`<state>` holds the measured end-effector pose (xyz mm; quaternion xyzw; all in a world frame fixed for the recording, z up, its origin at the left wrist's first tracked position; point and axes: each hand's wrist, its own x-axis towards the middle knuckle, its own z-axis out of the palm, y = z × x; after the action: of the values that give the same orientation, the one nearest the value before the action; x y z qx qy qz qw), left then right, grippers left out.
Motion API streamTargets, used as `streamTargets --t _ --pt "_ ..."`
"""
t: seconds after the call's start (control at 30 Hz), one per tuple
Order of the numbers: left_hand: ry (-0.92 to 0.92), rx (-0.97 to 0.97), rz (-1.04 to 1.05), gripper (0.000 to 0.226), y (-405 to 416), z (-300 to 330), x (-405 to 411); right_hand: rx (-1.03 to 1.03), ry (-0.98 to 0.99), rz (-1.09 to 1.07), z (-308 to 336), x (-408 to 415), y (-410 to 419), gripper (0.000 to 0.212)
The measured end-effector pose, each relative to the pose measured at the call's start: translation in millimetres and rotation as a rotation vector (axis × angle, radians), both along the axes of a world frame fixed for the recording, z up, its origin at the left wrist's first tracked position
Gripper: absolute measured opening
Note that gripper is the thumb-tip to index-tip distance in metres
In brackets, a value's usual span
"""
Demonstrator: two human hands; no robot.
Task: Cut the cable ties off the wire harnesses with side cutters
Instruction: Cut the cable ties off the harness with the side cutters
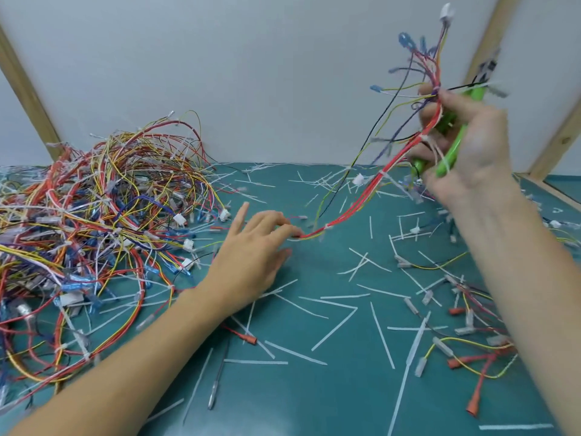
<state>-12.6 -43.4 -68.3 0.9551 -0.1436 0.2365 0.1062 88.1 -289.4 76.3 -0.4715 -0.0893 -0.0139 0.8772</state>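
Observation:
My right hand [465,143] is raised at the upper right and grips the green-handled side cutters [452,146] together with one wire harness [361,199]. That harness of mostly red wires hangs in a curve down to the green mat [314,388]. White cable ties still wrap it. Its upper end fans out into blue and white connectors above my hand. My left hand [254,247] lies low over the mat and pinches the harness's lower end between thumb and fingertips. The cutters' jaws poke out behind my right hand, blurred.
A big tangled pile of harnesses [94,221] covers the left of the mat. Cut white tie pieces [333,328] lie scattered across the middle. Loose wires with red terminals [471,363] lie at the right. Wooden frame posts [553,146] and a white wall stand behind.

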Motion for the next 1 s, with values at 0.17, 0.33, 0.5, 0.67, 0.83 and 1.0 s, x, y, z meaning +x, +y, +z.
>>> streamTargets --t 0.17,0.33,0.5,0.67,0.83,1.0 --pt "-0.021 -0.099 0.002 0.017 3 10 -3 -0.026 0.019 -0.087 -4 13 -11 0.017" --pt "0.361 -0.633 -0.376 0.010 -36 18 -27 -0.509 0.010 -0.245 -29 30 -11 0.014" --pt "0.215 -1.115 -0.209 0.023 -28 19 -17 -0.961 -0.136 0.036 -56 29 2 0.012" --pt "-0.191 -1.006 0.082 0.014 0 13 -6 -0.914 -0.282 0.534 -71 7 26 0.017" --pt "-0.402 -0.667 0.094 0.014 3 11 -8 -0.722 -0.152 0.773 -84 -4 42 0.023" --pt "-0.581 -0.599 0.120 0.009 5 23 -15 -0.851 -0.159 0.703 -93 -7 47 0.019"
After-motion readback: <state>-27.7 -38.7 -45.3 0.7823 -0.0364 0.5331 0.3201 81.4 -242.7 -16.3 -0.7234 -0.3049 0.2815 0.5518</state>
